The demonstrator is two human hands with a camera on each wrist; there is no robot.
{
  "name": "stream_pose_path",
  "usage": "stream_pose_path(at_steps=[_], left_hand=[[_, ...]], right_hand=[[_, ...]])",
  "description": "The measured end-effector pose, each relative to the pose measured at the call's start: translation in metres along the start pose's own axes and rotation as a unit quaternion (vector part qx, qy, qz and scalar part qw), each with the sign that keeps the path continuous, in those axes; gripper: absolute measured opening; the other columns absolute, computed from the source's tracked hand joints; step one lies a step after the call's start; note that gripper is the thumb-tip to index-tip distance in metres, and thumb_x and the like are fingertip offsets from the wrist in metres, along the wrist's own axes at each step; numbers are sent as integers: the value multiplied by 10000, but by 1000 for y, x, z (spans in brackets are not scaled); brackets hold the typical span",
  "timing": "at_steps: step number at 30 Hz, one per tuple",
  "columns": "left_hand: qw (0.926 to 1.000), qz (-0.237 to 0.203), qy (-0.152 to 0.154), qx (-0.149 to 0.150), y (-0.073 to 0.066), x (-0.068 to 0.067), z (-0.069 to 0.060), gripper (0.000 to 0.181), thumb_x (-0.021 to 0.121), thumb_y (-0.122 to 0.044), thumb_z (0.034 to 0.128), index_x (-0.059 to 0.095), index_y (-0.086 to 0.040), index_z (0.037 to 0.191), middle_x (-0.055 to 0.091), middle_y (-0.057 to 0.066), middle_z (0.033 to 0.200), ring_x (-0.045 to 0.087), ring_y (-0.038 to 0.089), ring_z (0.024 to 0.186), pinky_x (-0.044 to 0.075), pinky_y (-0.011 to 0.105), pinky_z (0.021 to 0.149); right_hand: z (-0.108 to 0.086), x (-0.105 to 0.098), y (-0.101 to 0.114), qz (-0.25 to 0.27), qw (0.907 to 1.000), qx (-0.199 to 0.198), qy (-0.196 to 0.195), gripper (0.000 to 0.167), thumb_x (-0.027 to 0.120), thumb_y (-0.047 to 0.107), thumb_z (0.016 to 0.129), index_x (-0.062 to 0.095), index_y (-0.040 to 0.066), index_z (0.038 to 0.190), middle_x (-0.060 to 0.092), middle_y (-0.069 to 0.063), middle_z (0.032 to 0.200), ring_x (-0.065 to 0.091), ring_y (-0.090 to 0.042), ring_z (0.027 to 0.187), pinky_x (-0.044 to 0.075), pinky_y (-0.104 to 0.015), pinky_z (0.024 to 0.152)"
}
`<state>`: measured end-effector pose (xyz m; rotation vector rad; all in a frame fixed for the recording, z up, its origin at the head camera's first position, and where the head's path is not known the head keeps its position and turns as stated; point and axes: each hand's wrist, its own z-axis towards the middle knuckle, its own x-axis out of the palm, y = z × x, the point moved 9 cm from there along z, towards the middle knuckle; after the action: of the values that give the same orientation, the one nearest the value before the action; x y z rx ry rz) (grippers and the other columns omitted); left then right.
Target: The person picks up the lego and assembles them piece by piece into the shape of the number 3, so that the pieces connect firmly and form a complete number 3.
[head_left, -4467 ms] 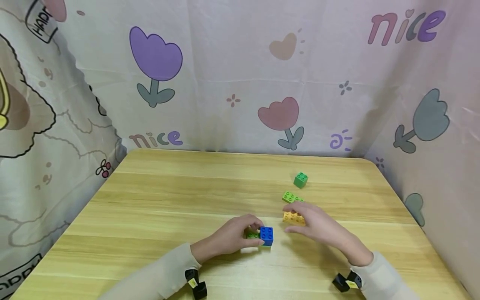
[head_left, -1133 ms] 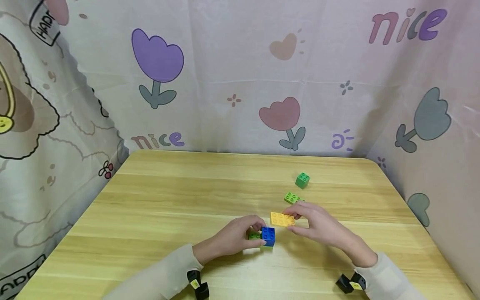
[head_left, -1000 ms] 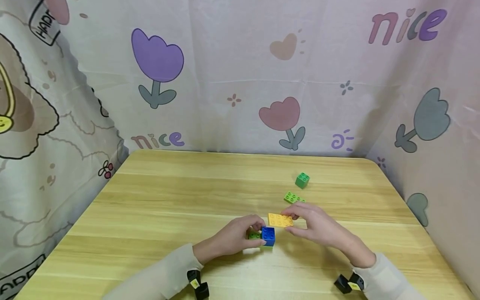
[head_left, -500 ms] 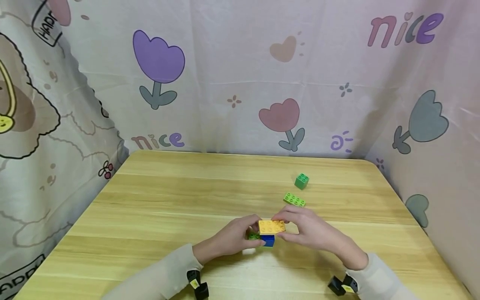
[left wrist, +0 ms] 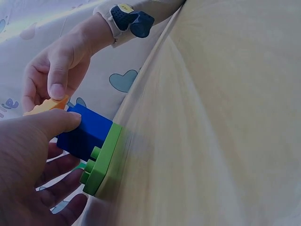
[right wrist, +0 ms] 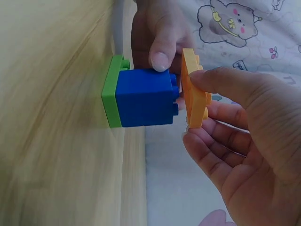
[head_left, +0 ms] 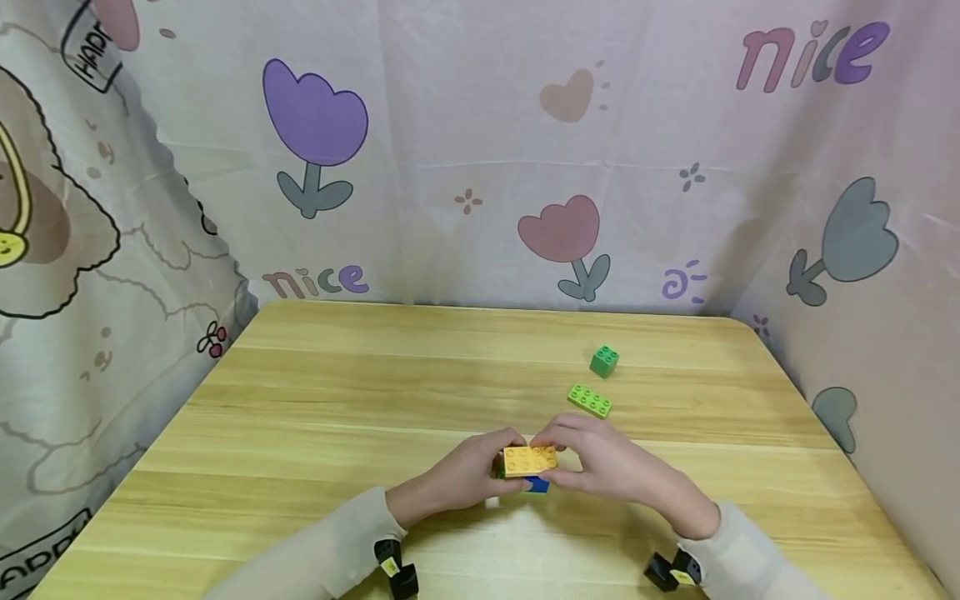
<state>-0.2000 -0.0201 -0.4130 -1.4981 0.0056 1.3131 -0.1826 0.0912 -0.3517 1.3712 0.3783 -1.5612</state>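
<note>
Along the far edge of the surface (head_left: pixel 360 375) hangs a printed cloth (head_left: pixel 442 125). Compared with one second ago, my right grip (head_left: pixel 600 458) has brought the yellow plate (head_left: pixel 528 461) leftward, and it is now over the blue block (right wrist: pixel 146 96), a narrow gap above the studs. This grip pinches the plate between thumb and fingers. My left grip (head_left: pixel 465 471) still holds the blue block, which sits on a lower lime plate (right wrist: pixel 112 92). The loose lime plate (head_left: pixel 589 400), partly covered before, now shows whole; beyond it stands the green block (head_left: pixel 604 362). Leftward, the surface stretches widely to its edge.
</note>
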Motion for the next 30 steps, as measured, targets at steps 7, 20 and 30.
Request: stream_pose_path(at_steps=[7,20,30], left_hand=[[10000,7,-12,1,1,1,0,341,755,-308,876,557,-190,1128,589,-129,963,541,19,788,474,182,675],[9999,14,-67,100,-2,-1,-1,321,745,-306,885,565,-191,1124,578,-128,936,531,16,754,467,181,636],[10000,10,-30,13,-1,0,0,321,745,-306,884,566,-188,1122,580,-123,942,535,13,761,473,181,643]], right_hand=[[3,5,3,-94,9998,-141,-113,323,791,271,829,695,132,1104,633,100,1027,585,-43,941,507,-256,828],[3,8,3,-78,9999,7,-153,349,801,293,821,700,121,1107,634,97,1018,591,-48,926,507,-225,797],[3,8,1,-46,9999,135,-43,351,806,285,817,702,121,1109,630,100,1015,584,-37,906,503,-205,776]])
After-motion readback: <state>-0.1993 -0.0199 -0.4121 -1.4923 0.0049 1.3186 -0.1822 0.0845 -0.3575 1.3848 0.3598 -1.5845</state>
